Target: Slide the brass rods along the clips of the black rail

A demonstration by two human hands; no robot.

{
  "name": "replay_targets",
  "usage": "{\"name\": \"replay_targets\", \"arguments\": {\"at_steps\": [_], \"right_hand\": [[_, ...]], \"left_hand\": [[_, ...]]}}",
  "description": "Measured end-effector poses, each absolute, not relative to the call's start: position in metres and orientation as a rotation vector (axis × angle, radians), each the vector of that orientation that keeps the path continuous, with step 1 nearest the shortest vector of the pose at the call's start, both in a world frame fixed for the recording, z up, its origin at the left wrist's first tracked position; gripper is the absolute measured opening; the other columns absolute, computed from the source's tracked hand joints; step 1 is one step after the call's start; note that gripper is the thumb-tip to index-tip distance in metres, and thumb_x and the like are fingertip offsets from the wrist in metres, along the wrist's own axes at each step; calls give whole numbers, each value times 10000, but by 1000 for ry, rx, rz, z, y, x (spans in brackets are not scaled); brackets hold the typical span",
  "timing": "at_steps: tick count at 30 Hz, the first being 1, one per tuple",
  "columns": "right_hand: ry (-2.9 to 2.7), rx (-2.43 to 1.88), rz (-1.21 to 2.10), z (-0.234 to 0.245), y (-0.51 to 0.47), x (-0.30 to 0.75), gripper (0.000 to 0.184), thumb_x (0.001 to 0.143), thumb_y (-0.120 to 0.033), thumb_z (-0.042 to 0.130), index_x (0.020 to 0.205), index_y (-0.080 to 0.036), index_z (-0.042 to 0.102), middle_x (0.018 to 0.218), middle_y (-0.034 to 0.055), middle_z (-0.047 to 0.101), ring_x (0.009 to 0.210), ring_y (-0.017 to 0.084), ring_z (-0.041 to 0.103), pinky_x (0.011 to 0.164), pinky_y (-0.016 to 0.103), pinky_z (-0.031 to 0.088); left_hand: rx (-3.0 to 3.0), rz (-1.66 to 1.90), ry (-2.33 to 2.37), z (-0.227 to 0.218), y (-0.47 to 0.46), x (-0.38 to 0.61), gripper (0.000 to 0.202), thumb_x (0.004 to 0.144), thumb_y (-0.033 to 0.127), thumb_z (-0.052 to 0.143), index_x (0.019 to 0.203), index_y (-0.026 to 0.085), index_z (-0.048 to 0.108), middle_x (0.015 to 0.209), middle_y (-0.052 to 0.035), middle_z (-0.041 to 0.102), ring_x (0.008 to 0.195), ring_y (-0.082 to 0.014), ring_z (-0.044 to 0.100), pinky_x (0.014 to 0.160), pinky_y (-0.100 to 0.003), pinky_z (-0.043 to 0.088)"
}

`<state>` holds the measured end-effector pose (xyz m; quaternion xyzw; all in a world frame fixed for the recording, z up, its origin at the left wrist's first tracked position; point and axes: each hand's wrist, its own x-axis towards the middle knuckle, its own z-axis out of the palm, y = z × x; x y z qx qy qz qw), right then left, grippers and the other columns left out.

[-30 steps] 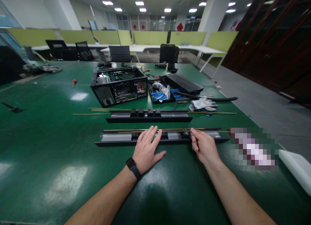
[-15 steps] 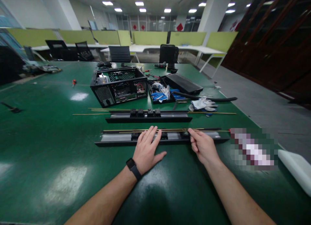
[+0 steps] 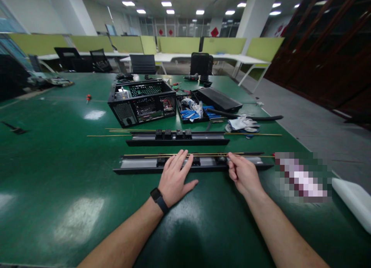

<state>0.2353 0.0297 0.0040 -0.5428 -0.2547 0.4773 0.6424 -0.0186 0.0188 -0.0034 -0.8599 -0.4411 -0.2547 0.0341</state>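
Observation:
A long black channel (image 3: 139,170) with a pale inner strip lies across the green table in front of me. Several small black blocks (image 3: 221,160) sit in it, and thin brass-coloured rods run along its far side. My left hand (image 3: 176,181), with a dark watch on the wrist, rests with fingers spread over the channel's middle and covers part of the rods. Toward the right end, my right hand (image 3: 244,173) pinches a thin brass rod (image 3: 158,157) between thumb and forefinger. Behind it lies a shorter black channel (image 3: 176,143) holding more black blocks.
An open black computer case (image 3: 121,111) stands farther back. Beside it are a black tray with gloves (image 3: 191,109), a flat black panel (image 3: 218,99) and a white glove (image 3: 242,124). More brass rods (image 3: 261,134) stick out from the far channel. A white object (image 3: 352,202) lies at the right edge.
My right hand has shifted slightly to the right, and the pinched brass rod has slid right with it. My left hand has stayed in place.

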Motion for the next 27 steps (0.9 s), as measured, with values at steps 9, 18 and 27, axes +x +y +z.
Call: {"name": "replay_targets", "arguments": {"at_steps": [9,18,27], "right_hand": [[-668,-1275,1083,-1,31,235,380,705,-428,859,689,-139,613,528,-30,544,267,27,360,244,153,173],[-595,-1246,1125,5,30,236,387,662,-398,882,650,-144,590,510,-25,532,282,32,364,244,149,203],[-612,-1246,1082,2,30,238,405,687,-461,858,719,-148,603,547,-11,576,271,41,385,235,151,196]], "left_hand": [[-2652,-783,-1365,-4,17,-17,798,846,485,673,1519,174,378,1586,-138,357,1480,-304,299,1195,-472,261],[-2653,-775,-1358,-3,18,-17,782,856,470,667,1522,186,373,1585,-137,360,1481,-298,299,1192,-468,267],[-2659,-782,-1363,-2,18,-17,801,844,466,684,1525,190,365,1586,-138,359,1482,-304,294,1192,-475,269]]}}
